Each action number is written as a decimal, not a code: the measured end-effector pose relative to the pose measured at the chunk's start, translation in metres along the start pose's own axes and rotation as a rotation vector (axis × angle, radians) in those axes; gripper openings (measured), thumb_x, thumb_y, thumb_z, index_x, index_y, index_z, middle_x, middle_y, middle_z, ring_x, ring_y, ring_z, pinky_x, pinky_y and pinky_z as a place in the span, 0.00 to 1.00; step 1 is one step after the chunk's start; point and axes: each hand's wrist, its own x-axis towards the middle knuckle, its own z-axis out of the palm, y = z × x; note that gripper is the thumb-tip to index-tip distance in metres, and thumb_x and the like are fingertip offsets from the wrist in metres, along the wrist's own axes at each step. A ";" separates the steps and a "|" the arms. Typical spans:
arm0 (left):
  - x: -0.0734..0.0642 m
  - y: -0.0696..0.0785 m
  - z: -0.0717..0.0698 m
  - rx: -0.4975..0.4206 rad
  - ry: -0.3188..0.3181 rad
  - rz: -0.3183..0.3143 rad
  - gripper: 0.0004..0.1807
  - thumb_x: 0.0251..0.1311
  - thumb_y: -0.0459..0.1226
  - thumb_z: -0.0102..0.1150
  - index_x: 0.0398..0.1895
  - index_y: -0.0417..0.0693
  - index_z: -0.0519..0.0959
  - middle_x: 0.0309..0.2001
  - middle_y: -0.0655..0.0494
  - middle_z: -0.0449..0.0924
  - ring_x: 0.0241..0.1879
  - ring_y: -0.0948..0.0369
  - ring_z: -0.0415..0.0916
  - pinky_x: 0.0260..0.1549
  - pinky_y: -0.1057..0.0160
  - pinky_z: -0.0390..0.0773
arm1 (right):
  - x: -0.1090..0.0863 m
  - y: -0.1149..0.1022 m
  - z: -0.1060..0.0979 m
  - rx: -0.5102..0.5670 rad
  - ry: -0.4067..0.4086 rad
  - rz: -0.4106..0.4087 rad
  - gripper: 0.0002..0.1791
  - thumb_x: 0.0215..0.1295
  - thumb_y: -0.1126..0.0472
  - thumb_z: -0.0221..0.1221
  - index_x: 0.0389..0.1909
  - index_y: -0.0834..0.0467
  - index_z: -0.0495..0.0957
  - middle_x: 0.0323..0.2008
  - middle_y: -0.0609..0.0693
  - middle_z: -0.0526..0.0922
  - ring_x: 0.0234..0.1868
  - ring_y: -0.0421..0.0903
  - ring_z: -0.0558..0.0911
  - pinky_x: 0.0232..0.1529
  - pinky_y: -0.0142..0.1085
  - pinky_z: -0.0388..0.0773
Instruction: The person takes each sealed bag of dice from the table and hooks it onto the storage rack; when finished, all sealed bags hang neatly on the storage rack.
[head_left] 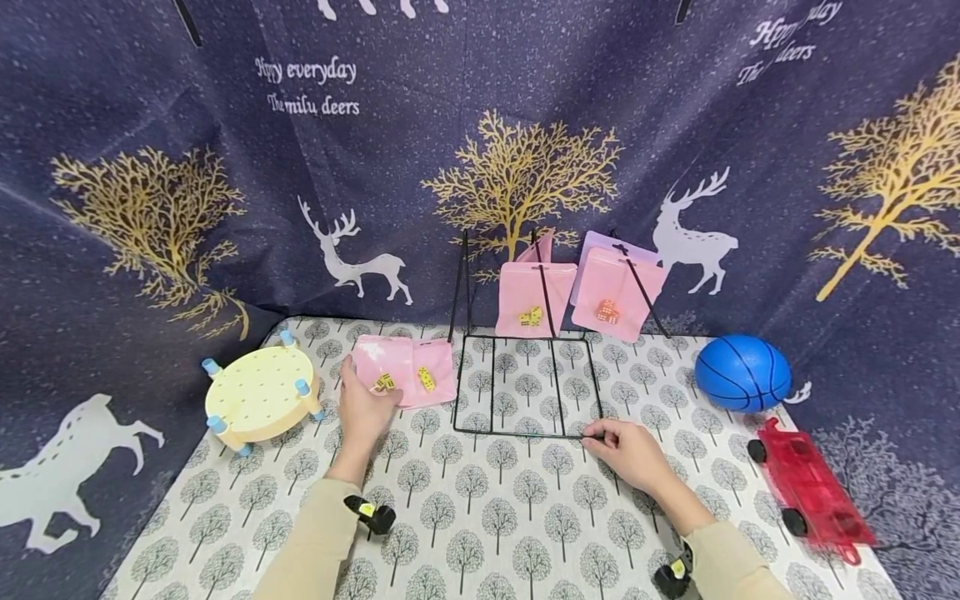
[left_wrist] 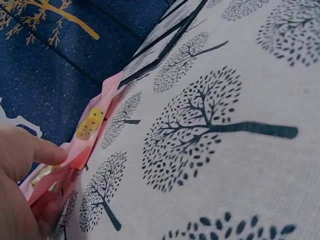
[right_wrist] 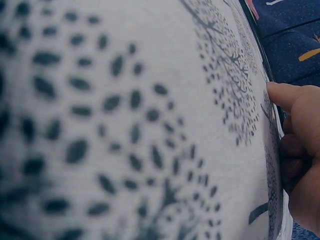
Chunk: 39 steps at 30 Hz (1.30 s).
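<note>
My left hand point(head_left: 367, 408) grips a pink pouch point(head_left: 367, 354) with yellow dice, thumb on its front and fingers behind. Overlapping it is a second pink pouch point(head_left: 442, 358) with yellow dice point(left_wrist: 90, 123), its upper edge by the left arm of a black wire rack point(head_left: 517, 434). At the rack's front right corner, my right hand point(head_left: 630, 454) pinches the wire between thumb and index finger. Another pink pouch point(head_left: 517, 292) with yellow dice hangs on the middle arm. On the right arm hangs a pink pouch point(head_left: 618, 279) with orange dice, a lilac pouch point(head_left: 592, 243) behind it.
A pale yellow round stool-like toy point(head_left: 258, 392) with blue-tipped legs lies tipped at the left. At the right are a blue basketball point(head_left: 742, 373) and a translucent red toy car point(head_left: 813, 483). A dark printed curtain point(head_left: 420, 150) hangs behind the tree-patterned tablecloth point(head_left: 480, 517).
</note>
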 end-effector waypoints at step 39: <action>-0.003 -0.004 -0.011 -0.236 -0.070 -0.084 0.31 0.66 0.33 0.63 0.70 0.37 0.67 0.59 0.36 0.75 0.58 0.42 0.74 0.62 0.45 0.73 | 0.001 0.000 0.000 -0.005 -0.015 0.013 0.06 0.67 0.51 0.70 0.43 0.45 0.87 0.18 0.40 0.67 0.19 0.37 0.63 0.25 0.35 0.67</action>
